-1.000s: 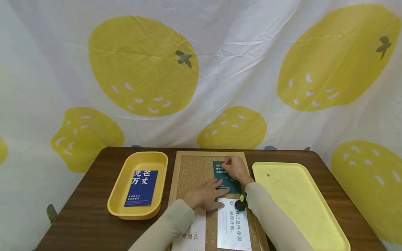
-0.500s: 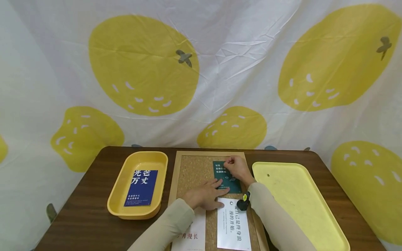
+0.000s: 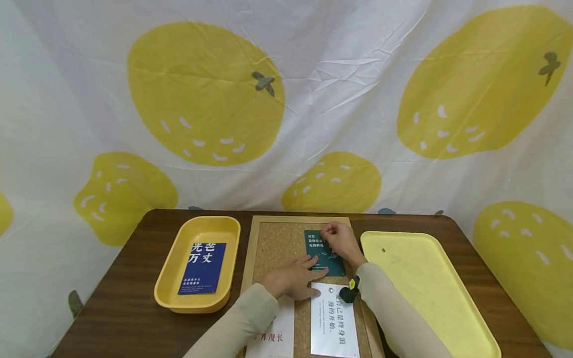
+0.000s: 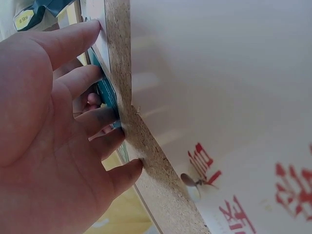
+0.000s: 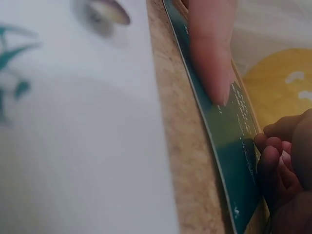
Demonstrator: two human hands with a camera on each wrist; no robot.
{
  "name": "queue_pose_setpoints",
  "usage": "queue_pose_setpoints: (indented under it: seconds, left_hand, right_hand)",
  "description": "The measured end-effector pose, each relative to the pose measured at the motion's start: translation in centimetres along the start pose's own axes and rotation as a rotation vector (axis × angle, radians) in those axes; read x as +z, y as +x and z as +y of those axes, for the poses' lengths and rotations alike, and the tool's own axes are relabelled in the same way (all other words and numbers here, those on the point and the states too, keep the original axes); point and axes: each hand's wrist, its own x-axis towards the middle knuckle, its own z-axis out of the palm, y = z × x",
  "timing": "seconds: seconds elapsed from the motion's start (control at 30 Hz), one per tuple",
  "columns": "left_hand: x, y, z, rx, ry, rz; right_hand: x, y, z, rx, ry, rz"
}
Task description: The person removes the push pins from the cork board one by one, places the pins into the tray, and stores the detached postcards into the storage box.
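Observation:
A dark green card (image 3: 334, 266) with white print lies on the upper right of a framed cork board (image 3: 274, 243). My left hand (image 3: 291, 279) rests with spread fingers on the card's lower left edge, its thumb over the white card (image 3: 333, 330) below. My right hand (image 3: 342, 244) is at the green card's top right, thumb and fingertips pinched together on what seems a thumbtack, hidden by the fingers. In the right wrist view these curled fingertips (image 5: 270, 146) meet the card. A metal thumbtack (image 3: 331, 290) sits in the white card, and another tack (image 4: 189, 180) in the red-lettered card (image 3: 277, 325).
Left of the board stands a deep yellow basin (image 3: 210, 227) with a blue card (image 3: 203, 271) in it. To the right lies a pale yellow tray (image 3: 421, 283), a tiny dark spot (image 3: 383, 250) on it. A lemon-print curtain (image 3: 304, 99) hangs behind the table (image 3: 121, 298).
My right hand has shifted slightly right across the green card, uncovering more of its print, and its wrist has turned a little. My left hand has stayed in place.

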Motion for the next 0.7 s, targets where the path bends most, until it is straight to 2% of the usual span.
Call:
queue_pose_setpoints:
  seconds: [0.23,0.7]
  left_hand:
    - [0.10,0.07,-0.01,-0.003,-0.008,0.004]
    - [0.16,0.27,0.17,-0.028,-0.028,-0.001]
  right_hand:
    - [-0.15,-0.25,-0.17,0.029,0.023,-0.013]
    - [-0.33,-0.57,-0.15,0.031,0.031,-0.027]
